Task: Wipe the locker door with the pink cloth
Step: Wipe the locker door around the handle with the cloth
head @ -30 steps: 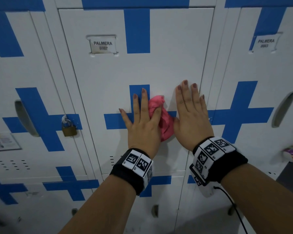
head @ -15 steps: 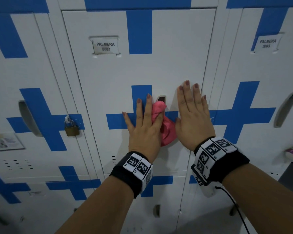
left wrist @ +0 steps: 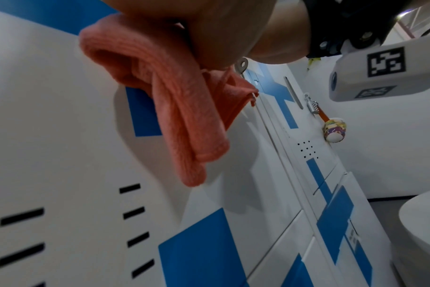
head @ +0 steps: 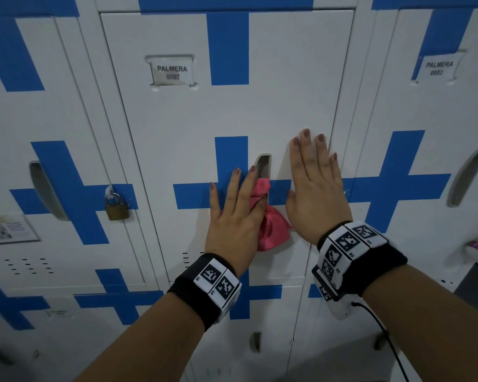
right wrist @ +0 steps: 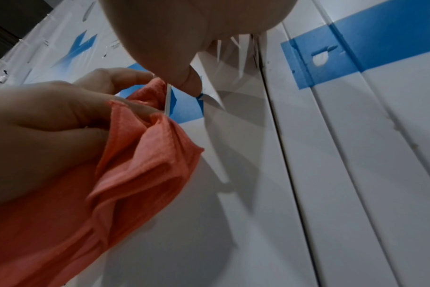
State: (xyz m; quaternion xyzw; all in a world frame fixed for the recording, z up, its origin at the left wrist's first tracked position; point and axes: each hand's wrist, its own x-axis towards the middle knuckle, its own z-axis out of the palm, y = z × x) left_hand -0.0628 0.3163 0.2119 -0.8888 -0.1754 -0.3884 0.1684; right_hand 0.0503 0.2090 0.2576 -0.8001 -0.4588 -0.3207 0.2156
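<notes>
The white locker door (head: 260,106) with blue crosses carries a label reading PALMERA 0007 (head: 172,71). My left hand (head: 238,194) lies against the door at its middle cross, holding the bunched pink cloth (head: 273,230) under the thumb side of the palm. The right wrist view shows the thumb and a finger of that left hand (right wrist: 49,120) pinching the cloth (right wrist: 140,174). A fold of the cloth (left wrist: 184,116) hangs down below the palm. My right hand (head: 312,175) rests flat on the door's right edge, fingers straight, holding nothing. The handle recess (head: 264,165) shows just above the cloth.
A brass padlock (head: 117,206) hangs on the locker to the left. On the locker to the right a colourful keychain toy (left wrist: 334,130) dangles from a key. More locker doors lie below, and a dark floor shows at the lower right.
My left hand has slid down the door with the cloth, uncovering the handle recess. The right hand has stayed flat in the same place.
</notes>
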